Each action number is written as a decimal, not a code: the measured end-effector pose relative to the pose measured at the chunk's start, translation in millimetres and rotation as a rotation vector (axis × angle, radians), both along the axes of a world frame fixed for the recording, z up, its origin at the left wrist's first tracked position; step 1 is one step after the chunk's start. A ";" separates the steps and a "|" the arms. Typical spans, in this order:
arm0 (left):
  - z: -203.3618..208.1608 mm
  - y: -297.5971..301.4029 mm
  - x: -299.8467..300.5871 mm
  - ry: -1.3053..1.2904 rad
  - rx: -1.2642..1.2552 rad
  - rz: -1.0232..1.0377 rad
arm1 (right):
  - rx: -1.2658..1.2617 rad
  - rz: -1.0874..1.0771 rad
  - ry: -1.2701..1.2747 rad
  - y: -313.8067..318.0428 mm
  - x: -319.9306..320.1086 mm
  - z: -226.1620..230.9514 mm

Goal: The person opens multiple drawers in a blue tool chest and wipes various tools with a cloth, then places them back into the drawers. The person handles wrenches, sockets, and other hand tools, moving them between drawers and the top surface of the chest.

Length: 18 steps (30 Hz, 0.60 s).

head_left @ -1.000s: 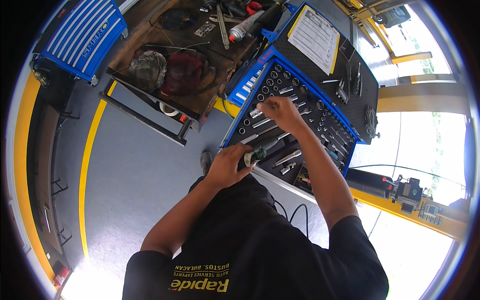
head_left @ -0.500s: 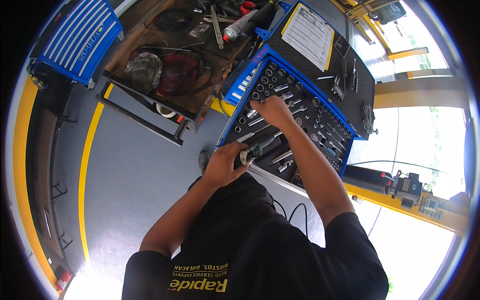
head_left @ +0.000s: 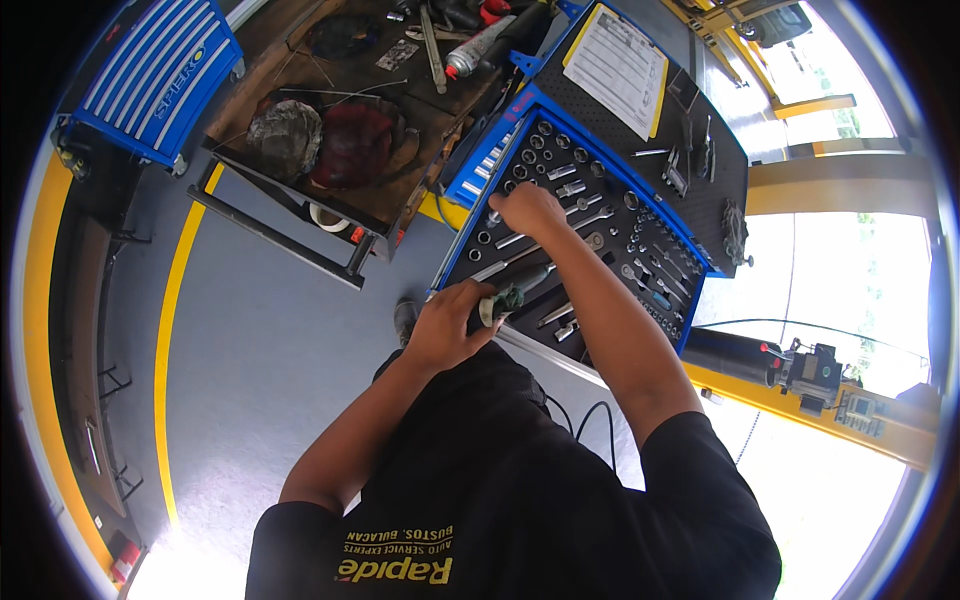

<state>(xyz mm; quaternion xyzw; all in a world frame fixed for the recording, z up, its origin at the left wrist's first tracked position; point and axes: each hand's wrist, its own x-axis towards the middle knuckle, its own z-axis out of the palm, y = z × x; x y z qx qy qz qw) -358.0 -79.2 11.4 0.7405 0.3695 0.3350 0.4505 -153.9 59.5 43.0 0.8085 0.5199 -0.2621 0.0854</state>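
My left hand (head_left: 450,325) is wrapped round a dark, rounded object with a pale end; its kind is unclear. A crumpled green piece (head_left: 508,298), perhaps cloth, sticks out beside the fingers, over the near edge of a tool drawer. That blue-edged drawer has a black foam insert (head_left: 520,262) holding sockets, ratchets and extension bars. Above its left side my right hand (head_left: 532,212) is closed, fingertips pinching a chrome socket (head_left: 492,217) that is partly covered. Round sockets (head_left: 483,238) sit just below it in the foam, and a ratchet (head_left: 594,241) lies right of the hand.
A clipboard with paper (head_left: 618,75) lies on the black top behind the drawer, near pliers (head_left: 676,172). To the left stands a worn workbench (head_left: 400,180) with rags and a spray can (head_left: 480,50). A blue tool cabinet (head_left: 160,80) is at far left.
My right hand has shifted slightly left and away from me, and the chrome socket at its fingertips has moved with it. My left hand stays nearly still with its grip unchanged.
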 end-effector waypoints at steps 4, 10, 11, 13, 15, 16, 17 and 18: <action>0.6 1.5 -0.2 0.012 -0.007 -0.007 | -0.087 0.025 0.010 5.2 -2.3 -2.0; -6.2 -0.5 -0.9 0.027 0.019 0.002 | -0.090 0.113 0.002 8.3 0.2 -13.2; -7.1 -1.5 -0.7 0.007 0.044 0.013 | -0.082 0.144 0.011 4.9 -1.5 -14.6; -7.9 -2.2 0.2 0.051 -0.021 0.004 | -0.023 0.165 -0.003 -6.0 -1.3 -15.7; -7.6 0.3 4.1 0.032 -0.006 -0.013 | 0.195 -0.015 -0.031 -26.2 -11.7 -21.4; -6.7 0.9 5.0 0.020 0.009 -0.010 | 0.266 -0.036 -0.044 -31.8 -14.7 -23.6; -5.8 1.8 6.6 0.002 0.020 -0.001 | 0.302 -0.007 -0.060 -36.4 -15.3 -25.0; -5.1 2.6 7.2 -0.001 0.021 -0.017 | 0.359 -0.016 -0.054 -38.9 -14.1 -26.0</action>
